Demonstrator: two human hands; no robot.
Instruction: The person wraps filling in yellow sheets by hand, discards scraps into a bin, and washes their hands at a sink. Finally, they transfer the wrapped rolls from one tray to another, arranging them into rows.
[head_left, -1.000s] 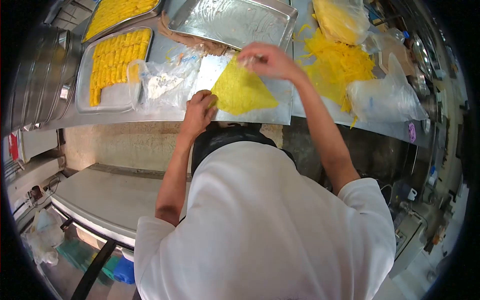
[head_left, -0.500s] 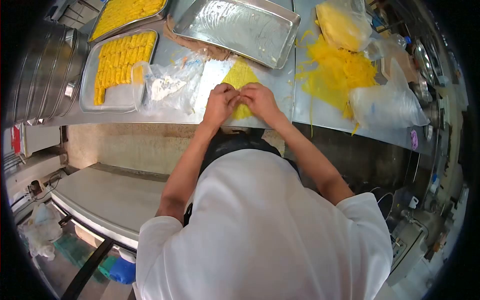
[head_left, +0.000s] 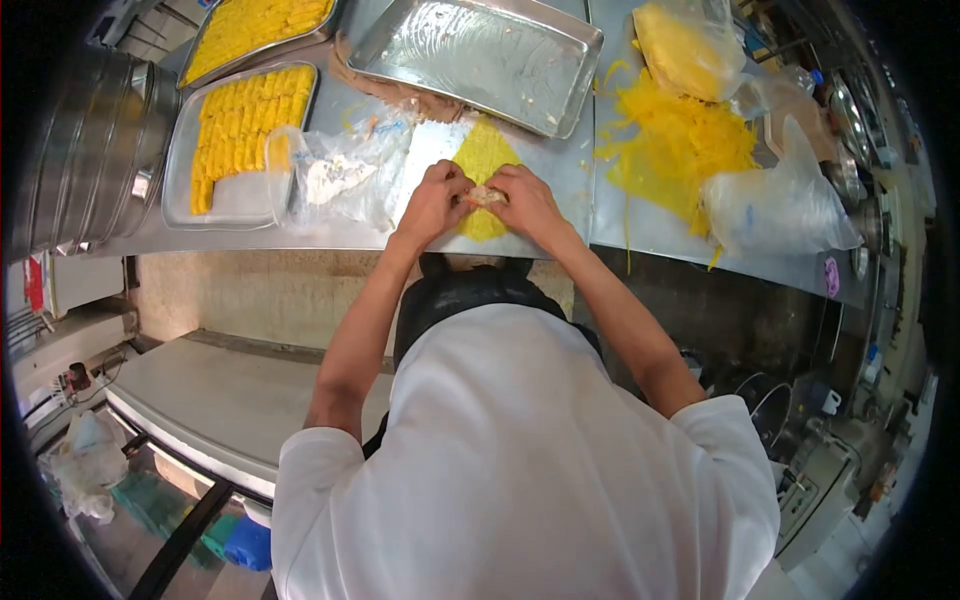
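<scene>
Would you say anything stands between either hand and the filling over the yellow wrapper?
Nothing visible: the left hand and right hand already grip the filling, with the yellow wrapper directly beneath.

Metal desk (head_left: 575, 185), seam running front to back. Left: shallow tray (head_left: 242, 208) partly filled with yellow rolls, second roll tray (head_left: 262, 52) behind it. Then plastic bag (head_left: 375, 200) with white stuff, brown cloth (head_left: 405, 95) just under the edge of a big metal tray (head_left: 455, 50). Front middle: yellow sheet (head_left: 482, 150). Right of seam: yellow heap (head_left: 690, 125) (messy, strands over the front edge), bag of yellow stuff (head_left: 682, 50), cloudy bag (head_left: 775, 205).
</scene>
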